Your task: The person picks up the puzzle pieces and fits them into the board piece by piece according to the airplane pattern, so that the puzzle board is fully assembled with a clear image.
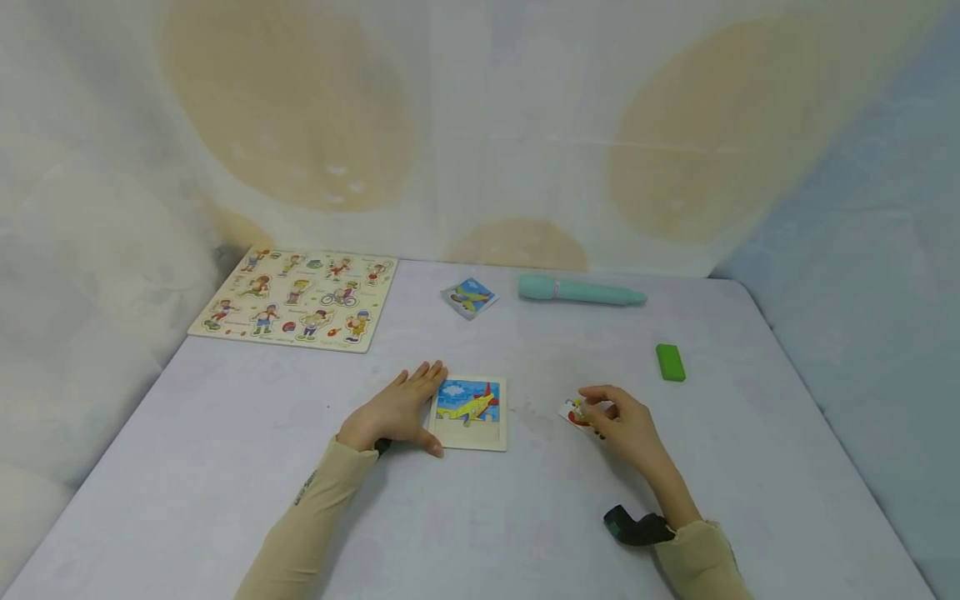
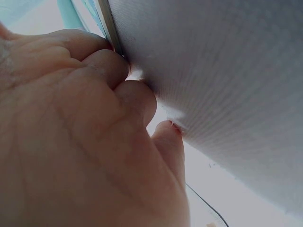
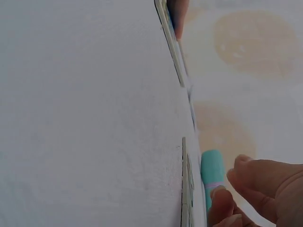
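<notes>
Green block (image 1: 671, 363), teal stick (image 1: 581, 291), illustrated board (image 1: 315, 279)

Blue puzzle picture (image 1: 456, 392) with yellow, red-tailed plane (image 1: 474, 407), cream frame (image 1: 503, 421); plain green block (image 1: 671, 363)

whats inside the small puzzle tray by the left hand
The puzzle tray holds pieces showing a yellow airplane against blue; its lower part is bare. The left hand hides part of its left edge.

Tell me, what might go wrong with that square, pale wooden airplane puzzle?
The yellow, red and blue airplane pieces might slip down if the left hand bumps the square, pale wooden tray, because its lower strip is bare.

The thin, white printed piece with red and yellow might be tricky to pick up, since it lies flat below the right hand.
</notes>
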### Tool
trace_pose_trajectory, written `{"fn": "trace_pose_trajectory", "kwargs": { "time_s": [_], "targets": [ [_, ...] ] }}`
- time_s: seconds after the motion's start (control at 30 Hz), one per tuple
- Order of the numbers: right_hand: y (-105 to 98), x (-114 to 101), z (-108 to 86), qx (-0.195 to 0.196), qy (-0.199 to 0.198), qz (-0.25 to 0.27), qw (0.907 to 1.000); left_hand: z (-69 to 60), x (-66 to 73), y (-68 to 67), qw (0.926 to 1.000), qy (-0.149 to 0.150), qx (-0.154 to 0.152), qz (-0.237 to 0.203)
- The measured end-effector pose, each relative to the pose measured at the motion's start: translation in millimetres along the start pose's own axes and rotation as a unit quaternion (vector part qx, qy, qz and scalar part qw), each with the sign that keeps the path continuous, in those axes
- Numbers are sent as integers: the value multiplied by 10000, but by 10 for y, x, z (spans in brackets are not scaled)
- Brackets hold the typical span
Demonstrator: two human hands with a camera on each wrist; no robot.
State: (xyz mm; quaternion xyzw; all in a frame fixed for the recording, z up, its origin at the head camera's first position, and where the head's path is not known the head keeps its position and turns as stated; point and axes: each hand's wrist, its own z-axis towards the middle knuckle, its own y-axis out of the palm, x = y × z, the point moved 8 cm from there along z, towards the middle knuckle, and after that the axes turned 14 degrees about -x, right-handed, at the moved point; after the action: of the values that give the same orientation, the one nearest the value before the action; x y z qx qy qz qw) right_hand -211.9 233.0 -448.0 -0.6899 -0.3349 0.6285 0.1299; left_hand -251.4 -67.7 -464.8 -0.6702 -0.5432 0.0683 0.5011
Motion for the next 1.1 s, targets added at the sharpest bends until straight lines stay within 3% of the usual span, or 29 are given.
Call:
{"fn": "trace_pose_trajectory", "kwargs": {
  "time_s": [0.13,0.37,0.87,1.1],
  "targets": [
    [39,40,-32,-16,166,-122,9998,0,1,3,10000,18,8,-33],
    [126,38,-29,153,163,-559,9982,6,-1,6,10000,4,23,15],
    [240,1,-5,262,79,-934,9953,-1,-8,6,10000,-15,42,-20],
    [365,-106,-6,-76,-59,-1469,9891,-5,-1,0,10000,-9,40,15]
  ]
}}
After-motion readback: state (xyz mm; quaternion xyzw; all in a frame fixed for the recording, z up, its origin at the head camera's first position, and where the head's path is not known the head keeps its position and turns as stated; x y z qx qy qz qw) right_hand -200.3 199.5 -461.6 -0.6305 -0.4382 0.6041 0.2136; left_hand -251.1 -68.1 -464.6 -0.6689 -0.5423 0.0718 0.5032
